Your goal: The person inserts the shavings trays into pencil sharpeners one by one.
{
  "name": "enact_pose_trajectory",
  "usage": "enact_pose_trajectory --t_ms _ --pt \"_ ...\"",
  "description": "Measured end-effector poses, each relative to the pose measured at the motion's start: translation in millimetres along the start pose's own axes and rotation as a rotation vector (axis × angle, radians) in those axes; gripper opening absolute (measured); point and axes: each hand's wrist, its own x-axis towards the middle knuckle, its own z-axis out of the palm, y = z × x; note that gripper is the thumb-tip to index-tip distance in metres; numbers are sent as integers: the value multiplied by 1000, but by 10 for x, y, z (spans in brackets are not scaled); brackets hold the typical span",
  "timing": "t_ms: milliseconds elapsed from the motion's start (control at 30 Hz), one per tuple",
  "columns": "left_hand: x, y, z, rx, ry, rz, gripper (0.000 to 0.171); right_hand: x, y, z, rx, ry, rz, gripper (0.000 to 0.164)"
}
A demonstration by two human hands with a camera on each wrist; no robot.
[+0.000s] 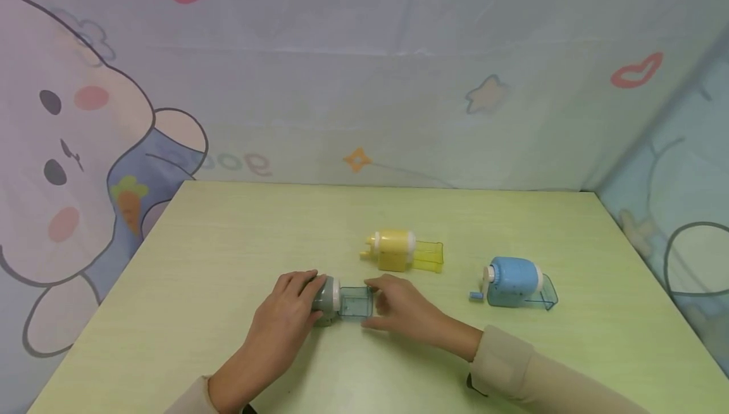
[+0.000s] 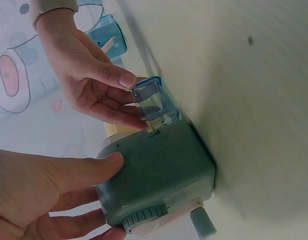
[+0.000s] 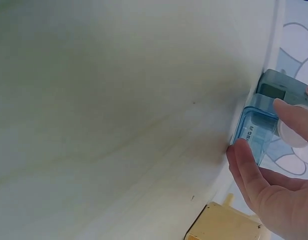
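A dark green crank pencil sharpener (image 2: 158,165) lies on the table, its clear blue shavings drawer (image 1: 354,305) sticking out on the right. My left hand (image 1: 281,319) grips the sharpener's body from the left, the thumb on the near side. At the drawer's outer end, my right hand (image 1: 410,309) holds it between thumb and fingers. The left wrist view shows the crank handle (image 2: 202,223) on the sharpener's other end. Part of the green body is hidden under my left fingers.
Behind my hands lies a yellow pencil sharpener (image 1: 394,252) with its yellow drawer (image 1: 428,256) pulled out. To the right is a blue sharpener (image 1: 514,281), its clear drawer (image 1: 548,294) also out. A patterned cloth (image 1: 319,85) hangs along the table's far edge.
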Motion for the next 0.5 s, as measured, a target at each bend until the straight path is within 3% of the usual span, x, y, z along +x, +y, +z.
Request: enact_pose_trajectory --t_ms 500 --pt "11 11 -10 11 -30 -15 56 60 -1 18 24 0 3 59"
